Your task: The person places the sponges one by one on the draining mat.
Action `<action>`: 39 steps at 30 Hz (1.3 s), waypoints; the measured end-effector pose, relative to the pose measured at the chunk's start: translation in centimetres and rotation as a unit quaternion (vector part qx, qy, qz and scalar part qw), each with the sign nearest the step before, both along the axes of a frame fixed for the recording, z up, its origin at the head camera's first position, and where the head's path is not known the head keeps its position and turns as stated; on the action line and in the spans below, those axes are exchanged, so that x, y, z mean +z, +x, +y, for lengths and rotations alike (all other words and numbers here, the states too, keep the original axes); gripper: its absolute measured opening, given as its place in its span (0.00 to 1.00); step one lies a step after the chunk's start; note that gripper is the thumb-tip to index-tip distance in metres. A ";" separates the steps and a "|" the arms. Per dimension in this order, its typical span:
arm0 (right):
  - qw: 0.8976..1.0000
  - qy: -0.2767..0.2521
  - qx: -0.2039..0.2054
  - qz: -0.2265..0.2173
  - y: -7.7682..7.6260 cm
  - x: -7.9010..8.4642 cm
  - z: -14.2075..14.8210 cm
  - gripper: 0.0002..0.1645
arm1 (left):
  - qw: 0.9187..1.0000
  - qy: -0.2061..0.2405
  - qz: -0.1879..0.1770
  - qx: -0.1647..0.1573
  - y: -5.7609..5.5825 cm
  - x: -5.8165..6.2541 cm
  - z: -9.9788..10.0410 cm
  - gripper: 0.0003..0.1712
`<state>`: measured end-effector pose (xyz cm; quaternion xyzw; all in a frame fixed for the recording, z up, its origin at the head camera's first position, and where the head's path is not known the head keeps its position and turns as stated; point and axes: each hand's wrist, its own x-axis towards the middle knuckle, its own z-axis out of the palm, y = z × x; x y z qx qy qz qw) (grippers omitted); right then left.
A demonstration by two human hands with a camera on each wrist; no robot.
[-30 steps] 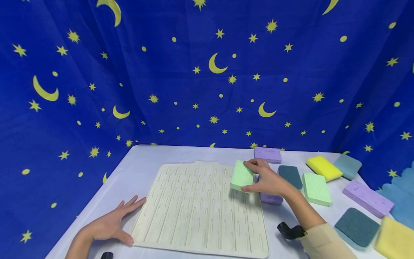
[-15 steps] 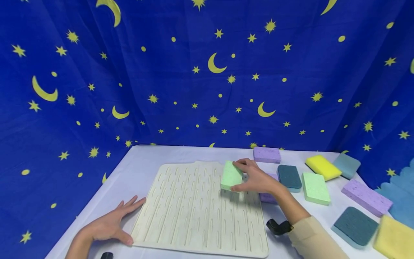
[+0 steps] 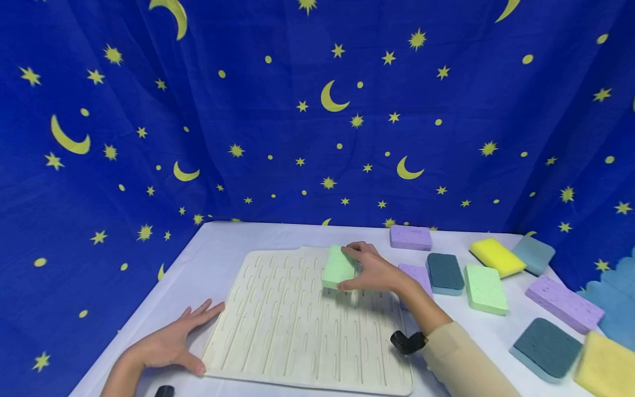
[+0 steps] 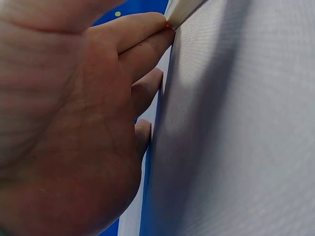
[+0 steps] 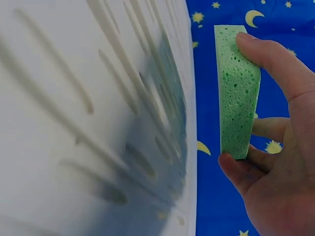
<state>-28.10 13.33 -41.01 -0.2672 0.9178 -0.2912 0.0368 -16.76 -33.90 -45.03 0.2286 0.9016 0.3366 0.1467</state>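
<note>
Moved leftward: green sponge (image 3: 338, 268), in your right hand (image 3: 373, 271) | grip: thumb and fingers span and pinch it, raised over the mat (image 3: 278, 325), lower centre of frame | your left hand (image 3: 166, 343): fingers spread, lower left, at mat's edge | step: likely mid-carry; next calls for steady pinch | surface: white table (image 3: 223, 238) | room: blue starry curtain (image 3: 258, 110) behind

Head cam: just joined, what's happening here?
A person's right hand holds a green sponge above a white ridged mat; the right wrist view shows the sponge apart from the mat. The left hand is spread at the mat's left edge. Other sponges, in purple, blue, yellow and green, lie on the table to the right of the mat.
</note>
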 end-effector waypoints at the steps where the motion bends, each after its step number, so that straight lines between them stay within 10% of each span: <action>1: 1.000 0.001 0.001 0.001 -0.1 0.0 -0.2 0.62 | 1.000 0.001 0.000 -0.001 0.0 0.0 0.0 0.64; 39: 0.999 0.010 -0.005 -0.036 -2.7 -1.8 -8.9 0.60 | 1.000 -0.003 0.002 0.002 0.1 -0.4 -0.1 0.64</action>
